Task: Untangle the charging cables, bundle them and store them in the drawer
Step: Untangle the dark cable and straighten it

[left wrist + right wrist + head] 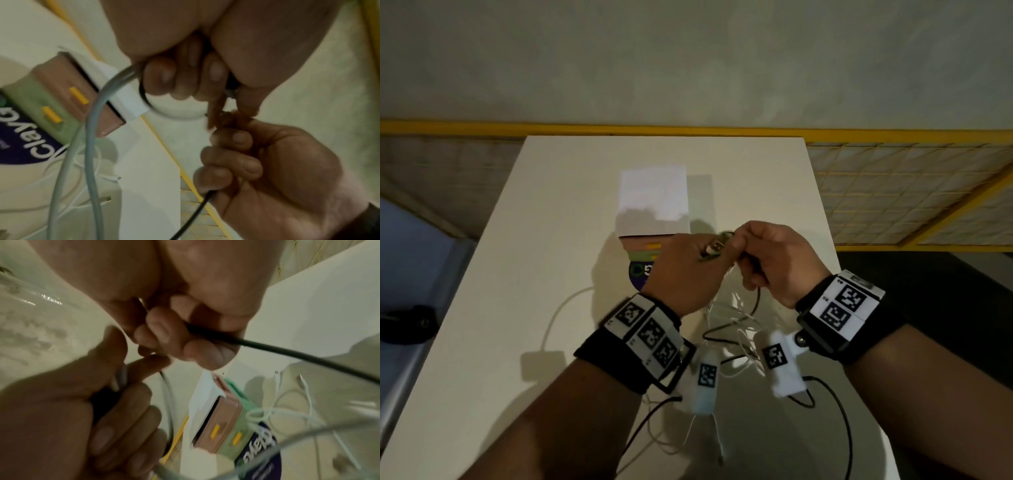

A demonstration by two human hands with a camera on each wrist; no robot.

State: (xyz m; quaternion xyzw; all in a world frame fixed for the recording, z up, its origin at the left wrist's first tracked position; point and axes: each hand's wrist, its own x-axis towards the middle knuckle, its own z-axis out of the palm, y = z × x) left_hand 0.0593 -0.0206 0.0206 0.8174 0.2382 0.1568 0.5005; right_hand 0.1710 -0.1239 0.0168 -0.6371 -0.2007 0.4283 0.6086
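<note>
Both hands meet above the middle of the white table (524, 212). My left hand (709, 255) has its fingers (162, 78) curled round a cable end with a metal USB plug (717, 247). A grey cable (92, 133) hangs down from that fist. My right hand (743, 251) pinches and grips the black cable (267, 348), which runs out of the fist (195, 216) down to the table. Under the hands lies a tangle of thin white and black cables (736, 325). The small drawer box (654, 202) stands just behind, its pink and green drawers (68, 100) closed.
A white cable (558, 315) curves off to the left, ending at a white block (544, 356). A black cable (849, 442) loops along the near right edge. A purple round label (638, 274) lies in front of the drawer box. A yellow grid fence (893, 192) stands beyond the table.
</note>
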